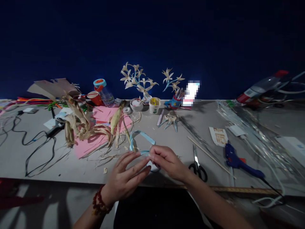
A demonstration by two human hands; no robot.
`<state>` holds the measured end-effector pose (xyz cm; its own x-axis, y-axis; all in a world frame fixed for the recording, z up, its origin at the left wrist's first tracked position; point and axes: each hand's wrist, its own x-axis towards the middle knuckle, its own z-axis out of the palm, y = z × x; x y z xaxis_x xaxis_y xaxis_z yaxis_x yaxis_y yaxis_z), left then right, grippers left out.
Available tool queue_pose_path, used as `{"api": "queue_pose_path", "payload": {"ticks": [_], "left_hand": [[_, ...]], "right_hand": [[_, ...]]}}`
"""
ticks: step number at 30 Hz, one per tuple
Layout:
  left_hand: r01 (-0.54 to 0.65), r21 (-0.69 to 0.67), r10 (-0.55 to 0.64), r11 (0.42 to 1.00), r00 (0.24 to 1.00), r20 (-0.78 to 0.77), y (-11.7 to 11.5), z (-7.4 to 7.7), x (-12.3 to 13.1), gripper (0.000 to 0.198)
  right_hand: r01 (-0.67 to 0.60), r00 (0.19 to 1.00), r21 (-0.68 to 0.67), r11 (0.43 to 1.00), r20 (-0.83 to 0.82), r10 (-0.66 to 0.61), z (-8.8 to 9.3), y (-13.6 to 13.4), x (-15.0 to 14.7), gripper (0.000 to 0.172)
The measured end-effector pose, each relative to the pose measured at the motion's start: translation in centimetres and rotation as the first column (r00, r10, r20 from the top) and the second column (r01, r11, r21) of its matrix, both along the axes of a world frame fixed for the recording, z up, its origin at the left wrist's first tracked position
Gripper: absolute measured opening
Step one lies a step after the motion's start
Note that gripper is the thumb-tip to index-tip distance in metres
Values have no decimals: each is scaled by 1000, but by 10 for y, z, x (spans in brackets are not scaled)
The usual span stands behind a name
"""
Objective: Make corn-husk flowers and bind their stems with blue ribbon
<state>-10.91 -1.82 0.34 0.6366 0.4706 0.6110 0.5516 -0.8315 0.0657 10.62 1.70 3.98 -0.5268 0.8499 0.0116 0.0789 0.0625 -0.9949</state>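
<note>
A light-blue paper tape (pixel 145 136) curves in a loop over the grey table, one stretch of it running in to my fingertips. My right hand (pixel 168 162) is closed, thumb and index finger pinching the tape. My left hand (pixel 130 173), with a red bead bracelet at the wrist, has its fingers extended and its fingertips against the same tape; its thumb is hidden beneath. The two hands meet near the table's front edge. Whether a thin stem lies inside the tape cannot be made out. Scissors (pixel 196 165) with black handles lie right of my right hand.
Dried corn husks (pixel 81 124) lie on pink paper (pixel 82 149) at left. White husk flowers (pixel 137 78) stand at the back, near a paper cup (pixel 154 106). A small bundle of blue-stemmed flowers (pixel 171 119) lies mid-table. A blue glue gun (pixel 234 159) and clear plastic strips (pixel 257 133) are at right.
</note>
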Motion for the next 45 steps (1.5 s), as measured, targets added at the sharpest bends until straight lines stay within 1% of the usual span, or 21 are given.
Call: {"api": "queue_pose_path", "payload": {"ticks": [1, 3, 5, 7, 9, 11, 13, 15, 18, 20, 22, 24, 25, 26, 27, 29, 31, 34, 39, 42, 45], "left_hand": [[9, -2, -9, 1000, 1000, 6, 0, 0, 2, 41], [21, -16, -20, 1000, 1000, 14, 0, -2, 5, 42], [20, -35, -20, 999, 1000, 13, 1, -5, 8, 42], [10, -50, -9, 999, 1000, 10, 2, -8, 9, 42], [3, -61, -3, 998, 1000, 4, 3, -10, 8, 43], [7, -66, -8, 998, 1000, -7, 3, -10, 7, 44], [11, -56, -12, 998, 1000, -10, 4, -10, 7, 45], [9, -40, -9, 999, 1000, -4, 5, -10, 8, 45], [12, -46, -12, 999, 1000, -13, 4, -9, 11, 43], [21, -66, -22, 998, 999, -26, 4, -8, 13, 42], [26, -82, -29, 996, 999, -37, 4, -7, 15, 43], [25, -89, -29, 996, 999, -43, 4, -7, 15, 44], [23, -90, -27, 996, 999, -46, 5, -8, 15, 45], [20, -90, -25, 996, 998, -51, 5, -8, 15, 45], [16, -88, -21, 996, 998, -54, 5, -9, 14, 44], [10, -80, -15, 997, 998, -60, 6, -11, 14, 43], [3, -80, -8, 997, 998, -64, 6, -11, 14, 42], [6, -88, -12, 996, 998, -67, 6, -10, 14, 43], [21, -86, -27, 996, 997, -76, 6, -7, 14, 44], [10, -83, -15, 997, 997, -71, 5, -7, 14, 45], [8, -77, -13, 997, 998, -61, 5, -7, 15, 46]], "right_hand": [[8, 995, -100, 995, -94, -17, -3, -1, -1, 36], [61, 965, -247, 967, -233, -120, -8, -2, -2, 37], [158, 939, -280, 947, -254, -232, -12, -1, 0, 34], [221, 942, -235, 947, -201, -270, -14, 2, 6, 30], [240, 959, -148, 959, -118, -258, -15, 3, 13, 28], [224, 973, -50, 973, -44, -226, -14, 1, 18, 28], [172, 985, 28, 985, 11, -173, -11, -2, 20, 28], [121, 990, 94, 988, 63, -127, -7, -6, 19, 25], [104, 979, 237, 966, 145, -141, -4, -8, 17, 18], [127, 970, 306, 944, 160, -182, -7, -4, 18, 20], [217, 952, 302, 928, 144, -269, -12, 1, 22, 22], [332, 924, 234, 914, 113, -365, -17, 6, 27, 22], [363, 917, 192, 912, 97, -386, -18, 8, 29, 22], [358, 924, 155, 921, 82, -373, -18, 8, 30, 22], [318, 942, 127, 940, 72, -328, -17, 8, 31, 23], [194, 977, 100, 976, 73, -202, -13, 4, 31, 24], [110, 989, 89, 990, 90, -118, -7, -1, 30, 23], [106, 986, 81, 991, 121, -116, -2, -5, 30, 19], [71, 982, 106, 992, 165, -88, 1, -5, 32, 19], [44, 975, 172, 984, 209, -80, 3, -6, 33, 19], [36, 957, 258, 965, 268, -107, 6, -6, 34, 16]]}}
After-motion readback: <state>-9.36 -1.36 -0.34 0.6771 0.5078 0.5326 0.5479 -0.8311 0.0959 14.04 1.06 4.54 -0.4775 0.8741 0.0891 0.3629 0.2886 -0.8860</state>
